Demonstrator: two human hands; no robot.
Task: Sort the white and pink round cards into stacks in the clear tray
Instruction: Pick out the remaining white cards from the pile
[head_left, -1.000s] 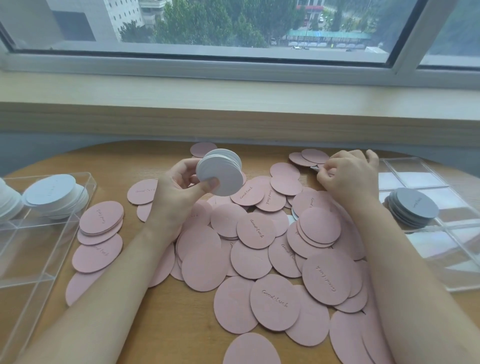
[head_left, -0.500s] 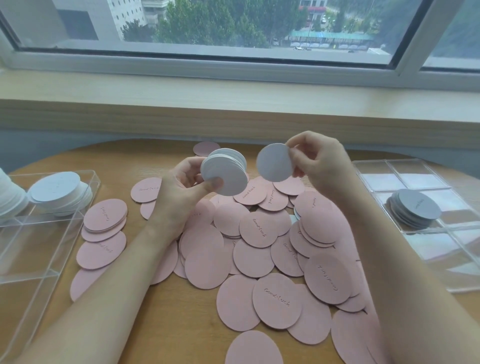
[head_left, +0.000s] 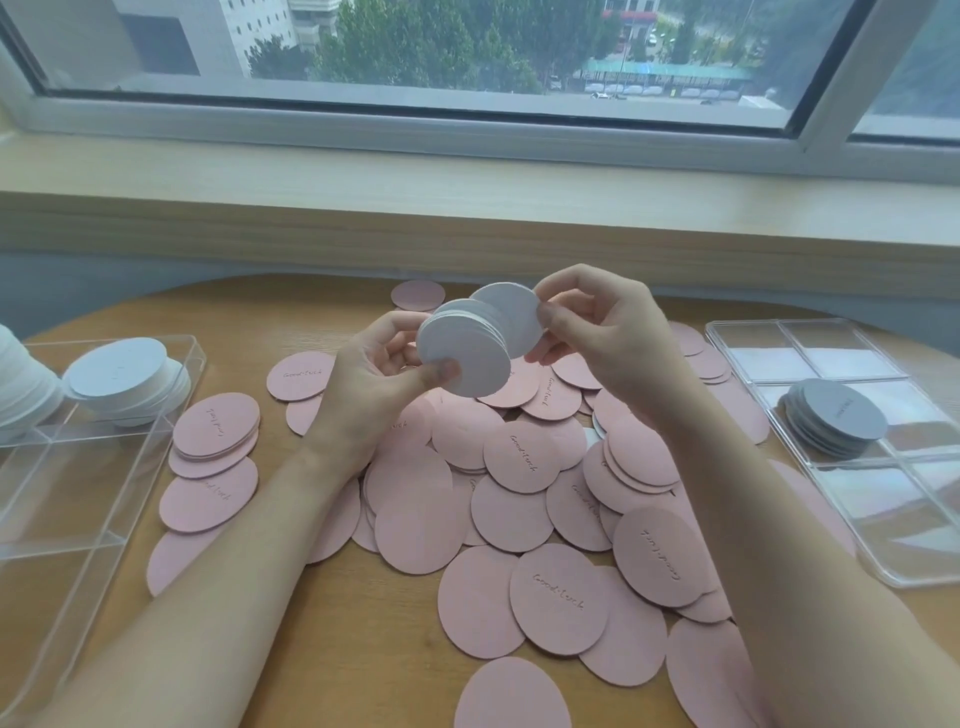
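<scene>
meanwhile, above a desk strewn with loose pink cards, the left hand grips a small stack of white cards by its edges, thumb at the near rim and fingers curled behind, while the right hand pinches a single white card between thumb and fingertips and holds it against the back of that stack. a clear tray at the left edge already holds a white stack in a far compartment; a second clear tray on the right holds a greyish stack. the risk from here looks plain: the held stack is fanned and gripped only at the rim, so a card pushed in off-centre could splay it and spill whites back among the pinks. thin cards may also cling in pairs, hiding a pink one inside a white stack. the tray walls are hard to see, and a careless set-down could catch a divider and tip the pile.
</scene>
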